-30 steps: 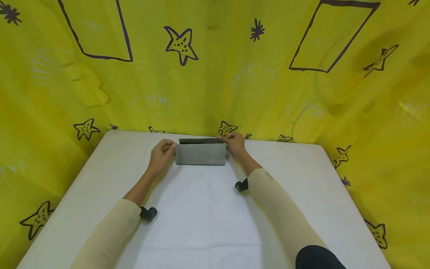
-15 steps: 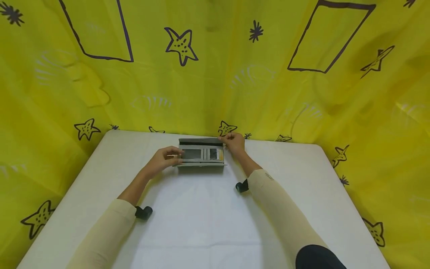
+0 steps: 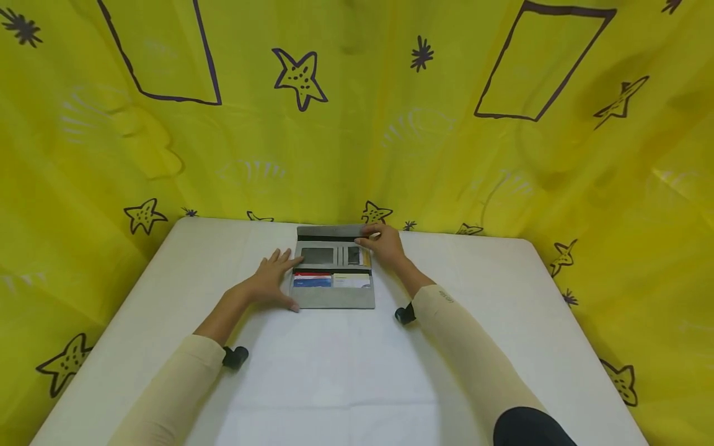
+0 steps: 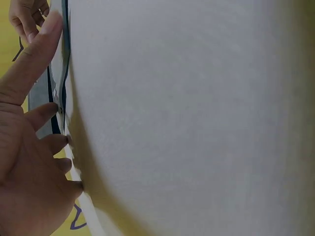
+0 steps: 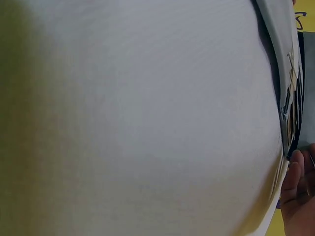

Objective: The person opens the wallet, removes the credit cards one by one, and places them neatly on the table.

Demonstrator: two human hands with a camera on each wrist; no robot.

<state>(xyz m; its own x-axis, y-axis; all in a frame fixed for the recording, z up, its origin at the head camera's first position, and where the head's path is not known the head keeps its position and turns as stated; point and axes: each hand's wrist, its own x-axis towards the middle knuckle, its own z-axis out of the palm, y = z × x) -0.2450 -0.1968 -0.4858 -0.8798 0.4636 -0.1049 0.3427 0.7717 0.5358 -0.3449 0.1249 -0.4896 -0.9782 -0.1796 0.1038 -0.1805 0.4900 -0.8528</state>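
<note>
White table (image 3: 346, 371) with rounded far corners, set against a yellow curtain (image 3: 357, 136) printed with stars and rectangles. A grey wallet (image 3: 334, 298) lies opened flat on the table, near the middle of its far edge, with card slots facing up. Left of the wallet, the left hand (image 3: 270, 282) rests palm down on the tabletop; at the wallet's far right corner, the right hand (image 3: 385, 246) rests on it.

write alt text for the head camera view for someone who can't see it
A grey wallet lies unfolded on a white table, showing cards in its slots. The person's left hand rests flat at its left edge and the right hand holds down its upper right corner. Yellow fabric with star drawings surrounds the table.
</note>
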